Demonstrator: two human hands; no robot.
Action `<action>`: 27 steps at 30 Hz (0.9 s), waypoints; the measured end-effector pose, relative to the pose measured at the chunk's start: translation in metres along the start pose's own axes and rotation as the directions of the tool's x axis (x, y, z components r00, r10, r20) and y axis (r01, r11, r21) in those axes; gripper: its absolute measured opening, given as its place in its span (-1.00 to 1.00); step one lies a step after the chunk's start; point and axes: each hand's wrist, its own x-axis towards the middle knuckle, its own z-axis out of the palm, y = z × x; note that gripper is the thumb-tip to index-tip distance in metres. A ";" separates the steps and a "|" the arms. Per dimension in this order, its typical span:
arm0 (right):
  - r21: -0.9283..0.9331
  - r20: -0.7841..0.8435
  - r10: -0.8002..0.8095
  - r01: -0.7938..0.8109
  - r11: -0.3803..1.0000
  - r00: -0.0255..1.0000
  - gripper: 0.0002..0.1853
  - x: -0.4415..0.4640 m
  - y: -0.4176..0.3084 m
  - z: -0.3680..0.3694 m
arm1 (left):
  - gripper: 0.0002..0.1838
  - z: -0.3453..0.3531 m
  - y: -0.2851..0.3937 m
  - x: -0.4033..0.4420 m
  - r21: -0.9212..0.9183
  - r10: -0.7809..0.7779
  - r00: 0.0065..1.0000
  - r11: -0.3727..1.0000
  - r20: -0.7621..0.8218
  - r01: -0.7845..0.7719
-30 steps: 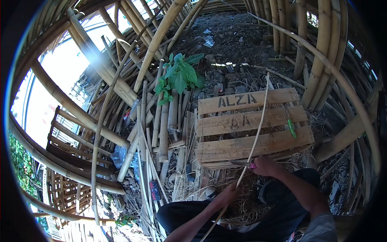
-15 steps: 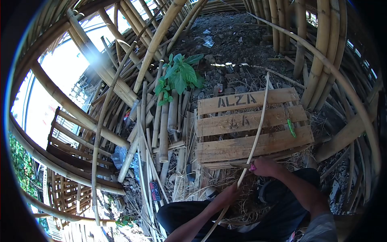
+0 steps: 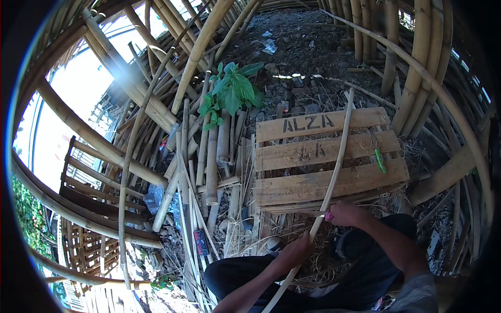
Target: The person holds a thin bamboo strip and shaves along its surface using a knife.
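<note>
A long, pale bamboo strip slants from the lower middle up across a wooden crate lettered "ALZA". My left hand is closed around the strip's lower part, above my lap. Higher along the strip, my right hand grips a knife with a pink handle; its blade points left and lies against the strip. Fingers cover most of the handle. On the crate's right side lies a slim bright green object, its kind unclear.
Bamboo poles lie piled to the left of the crate, beside a leafy green plant. A dark red-and-blue box-like item rests by thin strips. Upright bamboo posts stand at right. Shavings litter the ground.
The bamboo strip's upper end has shifted slightly right and up. Both hands keep their grips and sit almost where they were. The whole view has tilted a little.
</note>
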 end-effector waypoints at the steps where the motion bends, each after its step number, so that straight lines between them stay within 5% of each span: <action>1: 0.008 0.002 0.007 -0.007 1.000 1.000 -0.69 0.000 0.000 -0.001 | -0.46 0.001 -0.001 0.001 0.001 0.028 1.000 1.000 0.008 -0.028; 8: 0.072 -0.025 0.035 -0.033 0.997 0.999 -0.67 0.005 -0.001 -0.001 | -0.69 -0.008 0.014 0.004 -0.318 -0.120 0.993 0.942 -0.018 0.108; 10: 0.037 -0.073 -0.012 0.015 0.999 0.997 -0.68 0.005 -0.001 -0.002 | -0.61 -0.010 0.016 0.004 -0.436 -0.182 0.976 0.874 0.116 0.215; 14: 0.036 -0.117 -0.091 0.095 0.995 0.989 -0.69 0.004 0.001 0.001 | -0.63 -0.012 0.017 0.005 -0.415 -0.168 0.982 0.890 0.086 0.189; 19: 0.092 -0.374 0.020 0.016 0.996 0.927 -0.70 0.011 0.008 0.006 | -0.70 -0.021 0.023 0.005 -0.443 -0.183 0.981 0.877 0.057 0.189; 23: 0.205 -0.305 0.050 0.014 0.979 0.951 -0.70 0.010 0.007 0.012 | -0.74 -0.010 0.013 0.005 -0.415 -0.177 0.983 0.891 0.053 0.183; 25: 0.066 -0.165 -0.122 0.135 0.989 0.979 -0.70 0.005 0.002 0.009 | -0.77 -0.005 0.013 0.004 -0.421 -0.080 0.994 0.906 -0.078 0.039; 27: 0.063 -0.217 -0.090 0.106 0.992 0.972 -0.70 0.009 0.003 0.009 | -0.77 -0.010 0.016 0.004 -0.430 -0.139 0.990 0.895 -0.020 0.117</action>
